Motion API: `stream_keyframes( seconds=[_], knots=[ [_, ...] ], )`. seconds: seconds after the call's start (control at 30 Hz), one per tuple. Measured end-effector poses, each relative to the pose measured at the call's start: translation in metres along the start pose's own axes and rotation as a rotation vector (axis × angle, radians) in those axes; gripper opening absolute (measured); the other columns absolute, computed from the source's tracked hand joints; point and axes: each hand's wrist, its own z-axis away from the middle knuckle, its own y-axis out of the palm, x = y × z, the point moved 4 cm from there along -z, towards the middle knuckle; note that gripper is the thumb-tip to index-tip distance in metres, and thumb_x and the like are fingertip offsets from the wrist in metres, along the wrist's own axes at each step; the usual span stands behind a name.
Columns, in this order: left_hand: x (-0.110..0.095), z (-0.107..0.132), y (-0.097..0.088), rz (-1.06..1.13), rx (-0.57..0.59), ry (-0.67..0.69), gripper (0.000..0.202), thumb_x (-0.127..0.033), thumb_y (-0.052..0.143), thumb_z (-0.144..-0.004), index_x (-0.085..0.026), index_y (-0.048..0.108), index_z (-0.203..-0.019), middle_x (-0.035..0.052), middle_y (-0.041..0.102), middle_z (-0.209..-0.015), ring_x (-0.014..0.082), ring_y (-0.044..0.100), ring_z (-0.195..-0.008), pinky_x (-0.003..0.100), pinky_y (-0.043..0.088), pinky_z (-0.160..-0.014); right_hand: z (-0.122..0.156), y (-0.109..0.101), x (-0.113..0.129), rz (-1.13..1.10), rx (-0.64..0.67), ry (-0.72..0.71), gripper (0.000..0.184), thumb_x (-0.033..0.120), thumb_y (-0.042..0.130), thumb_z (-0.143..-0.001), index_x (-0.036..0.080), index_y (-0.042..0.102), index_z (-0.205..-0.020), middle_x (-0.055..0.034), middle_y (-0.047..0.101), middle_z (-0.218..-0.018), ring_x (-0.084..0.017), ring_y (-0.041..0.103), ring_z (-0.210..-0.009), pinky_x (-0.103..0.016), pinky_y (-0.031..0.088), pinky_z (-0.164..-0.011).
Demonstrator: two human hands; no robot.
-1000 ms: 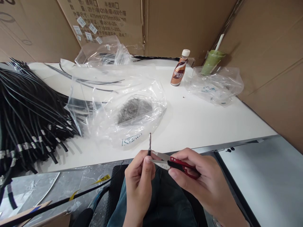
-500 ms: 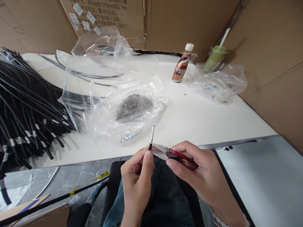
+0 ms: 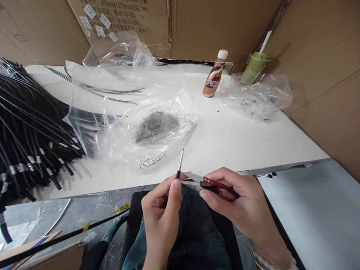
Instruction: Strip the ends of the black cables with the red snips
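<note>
Above the lap, a black cable end (image 3: 179,165) is pinched upright in the left hand (image 3: 161,204); red thread snips (image 3: 206,182), gripped in the right hand (image 3: 239,202), are held blades-open just right of it.

Cable bundle (image 3: 25,123) — cut off left.

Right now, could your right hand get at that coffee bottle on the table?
Probably not as things stand. The right hand is closed on the snips near the table's front edge, while the coffee bottle stands far back. The bare table between them leaves the way free.
</note>
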Motion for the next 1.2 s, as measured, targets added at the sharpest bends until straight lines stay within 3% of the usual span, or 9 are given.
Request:
stream_keyframes(
  seconds=[0.23, 0.4, 0.63, 0.7, 0.8, 0.93, 1.0, 1.1, 1.2],
  knots=[
    [-0.003, 0.001, 0.001, -0.013, -0.023, -0.018, 0.034, -0.044, 0.057, -0.086, -0.012, 0.065, -0.08, -0.0037, 0.022, -0.052, 0.0059, 0.022, -0.047, 0.022, 0.016, -0.043, -0.006, 0.001, 0.009, 0.155, -0.095, -0.207, 0.014, 0.029, 0.068, -0.079, 0.019, 0.061, -0.083, 0.0066, 0.045, -0.054, -0.003, 0.033, -0.045, -0.013, 0.03, -0.042],
    [-0.01, -0.002, 0.003, -0.011, -0.025, 0.007, 0.043, -0.041, 0.054, -0.088, -0.014, 0.043, -0.056, -0.0025, 0.023, -0.053, 0.0072, 0.021, -0.049, 0.026, 0.016, -0.044, -0.015, 0.003, 0.019, 0.323, -0.137, -0.343, 0.017, 0.032, 0.064, -0.083, 0.016, 0.062, -0.088, 0.006, 0.058, -0.06, -0.002, 0.047, -0.048, -0.015, 0.037, -0.048],
    [-0.037, -0.02, 0.0, 0.035, -0.042, 0.033, 0.047, -0.041, 0.052, -0.09, -0.015, 0.031, -0.057, -0.0033, 0.022, -0.052, 0.0065, 0.022, -0.047, 0.025, 0.019, -0.044, -0.046, 0.001, 0.048, 0.453, -0.16, -0.522, 0.017, 0.03, 0.062, -0.086, 0.014, 0.063, -0.083, 0.0052, 0.059, -0.06, -0.003, 0.048, -0.047, -0.017, 0.035, -0.048],
    [-0.046, -0.03, -0.003, 0.097, 0.007, -0.027, 0.039, -0.042, 0.05, -0.091, -0.016, 0.038, -0.065, -0.0042, 0.022, -0.053, 0.0065, 0.021, -0.047, 0.022, 0.019, -0.042, -0.063, 0.0, 0.057, 0.47, -0.142, -0.542, 0.018, 0.032, 0.063, -0.085, 0.014, 0.063, -0.083, 0.0051, 0.058, -0.059, -0.003, 0.046, -0.048, -0.018, 0.034, -0.048],
    [-0.06, -0.045, -0.008, 0.131, 0.116, -0.112, 0.027, -0.043, 0.046, -0.093, -0.018, 0.053, -0.099, -0.0048, 0.029, -0.056, 0.0072, 0.027, -0.048, 0.02, 0.025, -0.044, -0.093, -0.001, 0.069, 0.454, -0.083, -0.535, 0.021, 0.035, 0.062, -0.085, 0.015, 0.064, -0.081, 0.0052, 0.056, -0.056, -0.003, 0.045, -0.048, -0.017, 0.033, -0.048],
    [-0.075, -0.059, -0.013, 0.103, 0.271, -0.203, 0.042, -0.042, 0.039, -0.096, -0.019, 0.044, -0.13, -0.0006, 0.051, -0.064, 0.0121, 0.05, -0.063, 0.025, 0.04, -0.065, -0.129, 0.0, 0.079, 0.391, 0.087, -0.469, 0.025, 0.038, 0.06, -0.086, 0.015, 0.064, -0.077, 0.005, 0.053, -0.054, -0.003, 0.043, -0.048, -0.016, 0.032, -0.048],
    [-0.079, -0.062, -0.014, 0.16, 0.32, -0.3, 0.05, -0.043, 0.037, -0.096, -0.019, 0.032, -0.14, 0.0, 0.054, -0.062, 0.0152, 0.056, -0.064, 0.03, 0.042, -0.07, -0.144, 0.002, 0.08, 0.365, 0.161, -0.452, 0.025, 0.039, 0.06, -0.085, 0.015, 0.065, -0.079, 0.0047, 0.054, -0.055, -0.003, 0.042, -0.048, -0.017, 0.032, -0.049],
    [-0.082, -0.064, -0.012, 0.388, 0.315, -0.467, 0.063, -0.051, 0.048, -0.09, -0.023, 0.025, -0.142, -0.0053, 0.045, -0.054, 0.0114, 0.045, -0.049, 0.03, 0.045, -0.064, -0.163, 0.008, 0.078, 0.359, 0.244, -0.44, 0.027, 0.042, 0.06, -0.084, 0.016, 0.065, -0.081, 0.0044, 0.055, -0.056, -0.004, 0.042, -0.048, -0.018, 0.031, -0.048],
    [-0.083, -0.067, -0.01, 0.584, 0.176, -0.666, 0.057, -0.054, 0.069, -0.073, -0.021, 0.049, -0.114, -0.0091, 0.026, -0.053, 0.0035, 0.018, -0.044, 0.015, 0.029, -0.041, -0.177, 0.013, 0.072, 0.369, 0.288, -0.409, 0.028, 0.044, 0.06, -0.084, 0.016, 0.065, -0.08, 0.004, 0.057, -0.056, -0.004, 0.044, -0.048, -0.018, 0.031, -0.048]
  ],
)
